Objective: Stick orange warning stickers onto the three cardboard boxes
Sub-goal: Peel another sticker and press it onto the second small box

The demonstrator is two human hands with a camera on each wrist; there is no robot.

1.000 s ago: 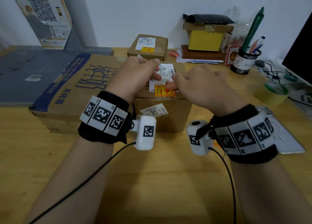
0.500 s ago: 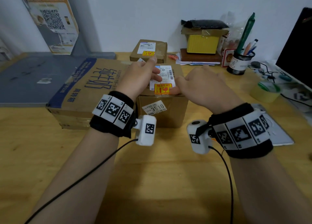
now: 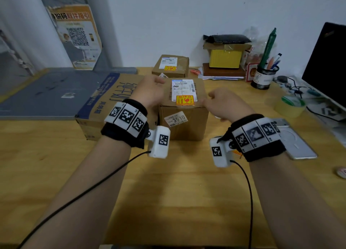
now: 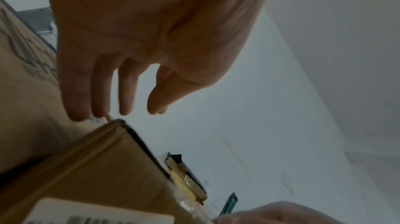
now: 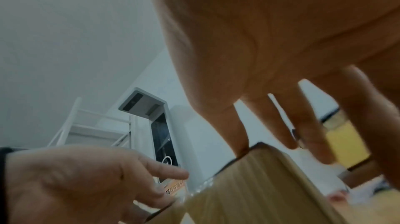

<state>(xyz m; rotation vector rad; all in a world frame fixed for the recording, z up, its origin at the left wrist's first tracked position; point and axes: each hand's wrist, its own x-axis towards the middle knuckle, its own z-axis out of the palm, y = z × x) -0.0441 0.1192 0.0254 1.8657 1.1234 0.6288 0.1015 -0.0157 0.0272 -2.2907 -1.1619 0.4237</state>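
The middle cardboard box [image 3: 184, 125] stands on the desk with an orange warning sticker [image 3: 185, 100] flat on its top, below the white shipping label. Behind it, a smaller box [image 3: 172, 71] also carries an orange sticker [image 3: 170, 68]. A large flat box [image 3: 108, 98] with blue print lies to the left, and I see no orange sticker on it. My left hand [image 3: 151, 91] hovers at the middle box's left edge and my right hand [image 3: 221, 103] at its right edge. Both hold nothing. The wrist views show straight fingers on the left hand [image 4: 129, 91] and spread fingers on the right hand [image 5: 281, 125].
A pen holder [image 3: 264, 78], a yellow box [image 3: 225, 58] on books, a tape roll [image 3: 290, 106], a phone [image 3: 297, 142] and a dark monitor [image 3: 325, 65] crowd the right side. A grey board [image 3: 46, 93] lies at the left. Bare wooden desk [image 3: 177, 192] lies in front of the boxes.
Both hands have lifted off the sticker on the middle box and moved apart to the box's left and right edges. The sticker stays flat on the top.
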